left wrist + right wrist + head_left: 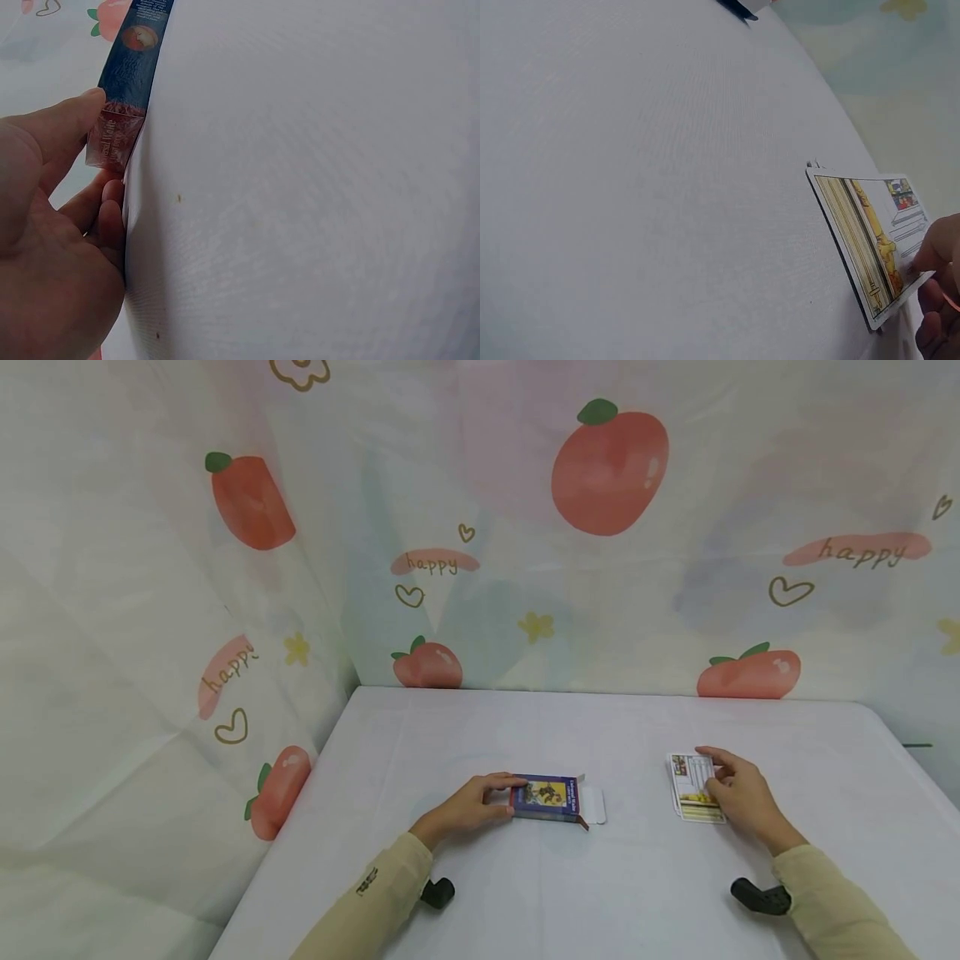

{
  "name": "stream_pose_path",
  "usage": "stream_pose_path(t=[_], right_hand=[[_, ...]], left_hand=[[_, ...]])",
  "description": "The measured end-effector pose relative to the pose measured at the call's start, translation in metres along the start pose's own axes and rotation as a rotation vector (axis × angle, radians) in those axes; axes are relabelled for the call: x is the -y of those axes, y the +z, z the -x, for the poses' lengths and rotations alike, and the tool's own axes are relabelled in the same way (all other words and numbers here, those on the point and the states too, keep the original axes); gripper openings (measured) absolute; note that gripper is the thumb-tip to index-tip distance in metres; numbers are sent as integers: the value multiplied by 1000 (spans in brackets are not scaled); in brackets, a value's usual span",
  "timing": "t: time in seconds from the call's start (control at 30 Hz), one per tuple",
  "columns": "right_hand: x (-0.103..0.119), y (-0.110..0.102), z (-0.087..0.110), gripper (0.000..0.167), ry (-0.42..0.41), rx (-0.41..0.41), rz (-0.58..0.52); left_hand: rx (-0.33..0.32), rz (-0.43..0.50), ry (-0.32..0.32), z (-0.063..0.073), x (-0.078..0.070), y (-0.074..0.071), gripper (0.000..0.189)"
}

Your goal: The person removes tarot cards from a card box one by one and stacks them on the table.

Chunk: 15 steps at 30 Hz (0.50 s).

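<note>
On the left, my left hand [467, 807] grips the near end of a small blue card box [546, 797] with a yellow picture on its face. The box lies on the table with its right end opened, and a white flap [594, 806] sticks out there. In the left wrist view, thumb and fingers pinch the red-printed end of the box [126, 79]. To the right, my right hand [750, 799] holds a small stack of picture cards [692, 783] by its right edge. The right wrist view shows the thumb on the top card [862, 240], with the stack tilted off the table.
A white cloth covers the table [637, 885]. Behind it hangs a fruit-patterned curtain [510, 610], with another curtain along the left side. Black wrist-mounted pieces [761, 897] show below both sleeves. White table surface lies between the box and the cards.
</note>
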State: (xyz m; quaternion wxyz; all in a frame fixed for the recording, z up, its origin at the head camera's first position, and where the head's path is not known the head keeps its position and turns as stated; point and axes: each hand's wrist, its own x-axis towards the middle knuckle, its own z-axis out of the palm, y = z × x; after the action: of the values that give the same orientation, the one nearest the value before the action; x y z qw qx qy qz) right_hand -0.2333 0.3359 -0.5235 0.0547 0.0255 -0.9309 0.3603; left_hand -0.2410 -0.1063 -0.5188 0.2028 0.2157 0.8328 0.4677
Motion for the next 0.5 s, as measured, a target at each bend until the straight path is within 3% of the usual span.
stream_pose_path(t=[0.5], right_hand=[[-7,0,-5,52,41,30,45]], left_hand=[[5,-3,-11,0,1,0,47]])
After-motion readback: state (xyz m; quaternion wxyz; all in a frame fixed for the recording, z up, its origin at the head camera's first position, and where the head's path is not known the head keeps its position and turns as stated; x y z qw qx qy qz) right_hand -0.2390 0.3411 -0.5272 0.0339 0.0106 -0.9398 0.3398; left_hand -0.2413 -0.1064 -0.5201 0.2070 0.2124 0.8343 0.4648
